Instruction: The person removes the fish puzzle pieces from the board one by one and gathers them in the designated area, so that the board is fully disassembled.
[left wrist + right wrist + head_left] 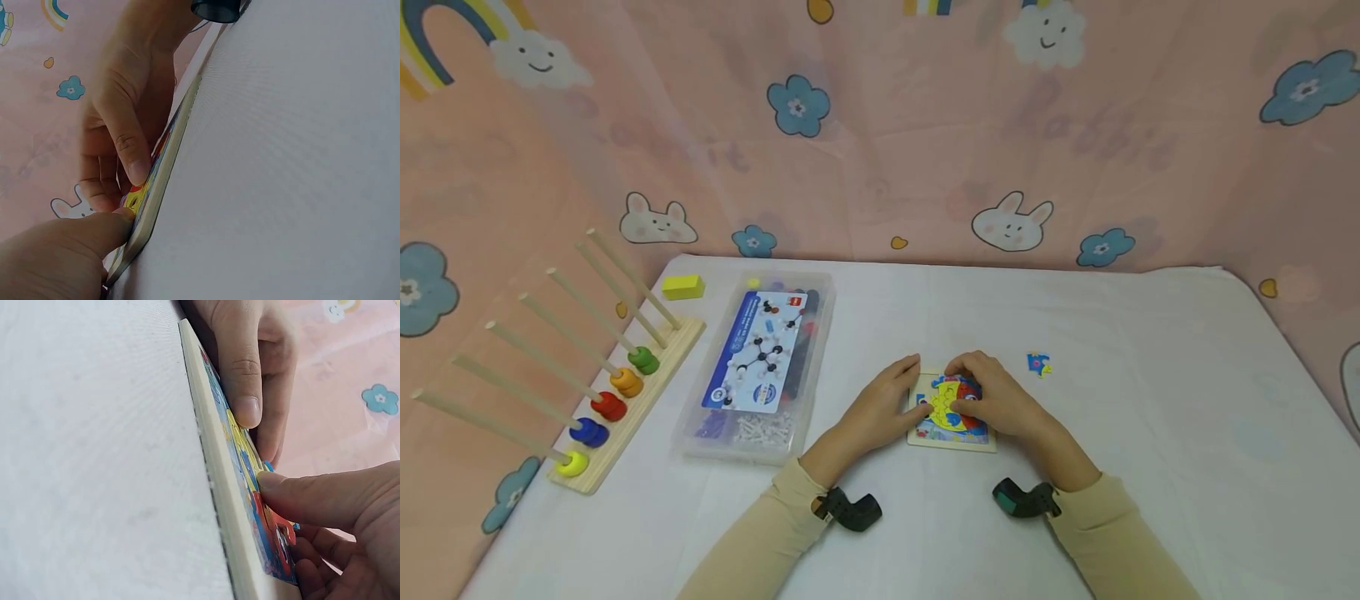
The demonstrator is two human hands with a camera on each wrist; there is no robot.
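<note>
A small wooden jigsaw board (951, 443) with a bright yellow, red and blue picture lies between both hands. My left hand (883, 400) lies along its left side, fingers extended near the far corner, while the thumb presses the yellow part (236, 428). From the other side, my right hand (1000, 400) pinches a red puzzle piece (282, 526) between thumb and fingers. That piece stands slightly tilted above the board in the right wrist view. The right fingertips are partly hidden behind it. A loose blue puzzle piece (1038, 363) lies beyond the right hand.
To the left stands a wooden peg rack (658, 367) with colored rings on several tall pegs. Beside it is a clear plastic case (808, 392) with a molecule-model card. A yellow block (682, 287) sits near the table's far-left edge. A pink printed cloth (880, 167) hangs behind.
</note>
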